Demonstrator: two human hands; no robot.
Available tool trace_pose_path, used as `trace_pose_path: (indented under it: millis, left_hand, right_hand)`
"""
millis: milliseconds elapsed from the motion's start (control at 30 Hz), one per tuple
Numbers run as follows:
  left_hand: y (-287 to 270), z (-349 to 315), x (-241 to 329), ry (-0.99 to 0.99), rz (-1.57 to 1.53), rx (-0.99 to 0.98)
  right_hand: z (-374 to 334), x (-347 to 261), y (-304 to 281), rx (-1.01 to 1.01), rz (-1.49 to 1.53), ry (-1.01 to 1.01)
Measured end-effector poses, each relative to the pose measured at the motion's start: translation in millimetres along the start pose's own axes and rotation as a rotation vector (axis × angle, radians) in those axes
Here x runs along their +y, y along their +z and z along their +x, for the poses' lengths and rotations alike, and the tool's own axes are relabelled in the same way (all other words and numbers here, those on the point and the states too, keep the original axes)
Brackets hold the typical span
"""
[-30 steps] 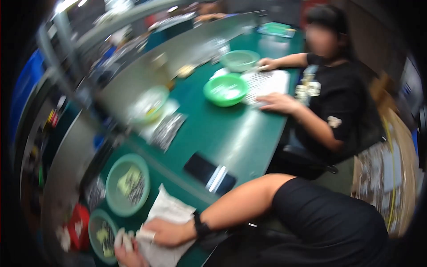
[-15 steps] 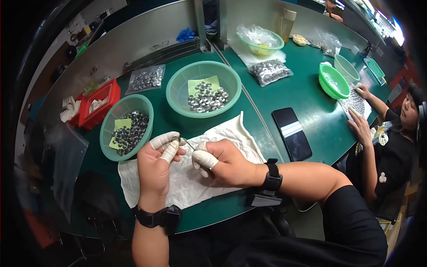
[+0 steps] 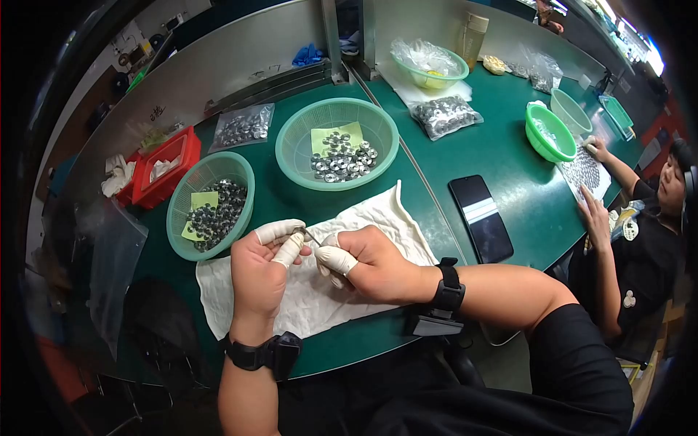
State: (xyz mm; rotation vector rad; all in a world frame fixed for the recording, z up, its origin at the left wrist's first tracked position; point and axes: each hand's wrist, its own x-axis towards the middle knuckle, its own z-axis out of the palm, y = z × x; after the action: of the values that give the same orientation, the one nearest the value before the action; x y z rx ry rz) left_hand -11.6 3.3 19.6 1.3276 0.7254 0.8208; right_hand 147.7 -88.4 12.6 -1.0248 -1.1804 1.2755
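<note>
Above a white cloth (image 3: pixel 389 221) my left hand (image 3: pixel 258 272), with finger cots on thumb and forefinger, pinches a small round metal part (image 3: pixel 299 230), mostly hidden by the fingertips. My right hand (image 3: pixel 371 265), also in finger cots, is closed round a thin metal pick-like tool (image 3: pixel 312 236); its tip touches or almost touches the part. Left of my hands stands a green mesh basket (image 3: pixel 174 221) of dark and silvery metal parts with a yellow note. Beyond my hands a larger green basket (image 3: pixel 294 149) holds shinier round parts and another yellow note.
A black phone (image 3: pixel 481 221) lies to the right. Bags of metal parts (image 3: pixel 445 116) (image 3: pixel 243 127) rest farther back. Red bins (image 3: pixel 167 174) stand at far left. On the right a co-worker's hands (image 3: pixel 596 214) are at a sheet of small parts, near a bright green basket (image 3: pixel 547 142).
Both hands keep their grip on the part and the tool. The whole view has shifted slightly; the co-worker's near hand has moved a little at the sheet.
</note>
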Motion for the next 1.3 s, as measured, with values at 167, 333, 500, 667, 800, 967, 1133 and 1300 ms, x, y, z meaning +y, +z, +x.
trace_pose_path:
  millis: [167, 333, 500, 667, 800, 967, 1133, 1300]
  left_hand:
    - [3, -2, 1, 0.060, 0.098, 0.001]
    - [3, -2, 2, 0.060, 0.104, 0.012]
    - [3, -4, 3, 0.056, 0.108, 0.015]
    - [4, -1, 3, 0.059, 0.120, 0.005]
    - [5, -3, 2, 0.084, 0.172, 0.005]
    - [7, -6, 1, 0.112, 0.189, 0.010]
    - [4, -4, 2, 0.212, 0.142, -0.015]
    - [6, -3, -2, 0.252, 0.191, 0.005]
  right_hand:
    - [-1, -1, 2, 0.016, -0.020, 0.026]
    - [-1, 5, 1, 0.064, -0.087, -0.023]
    - [-2, 3, -1, 0.004, -0.111, -0.049]
    - [0, 4, -3, 0.012, -0.113, -0.043]
    - [0, 4, -3, 0.016, -0.168, -0.043]
    - [0, 7, -5, 0.008, -0.372, -0.147]
    - [0, 0, -1, -0.014, 0.022, -0.017]
    - [-2, -1, -1, -0.003, 0.085, 0.047]
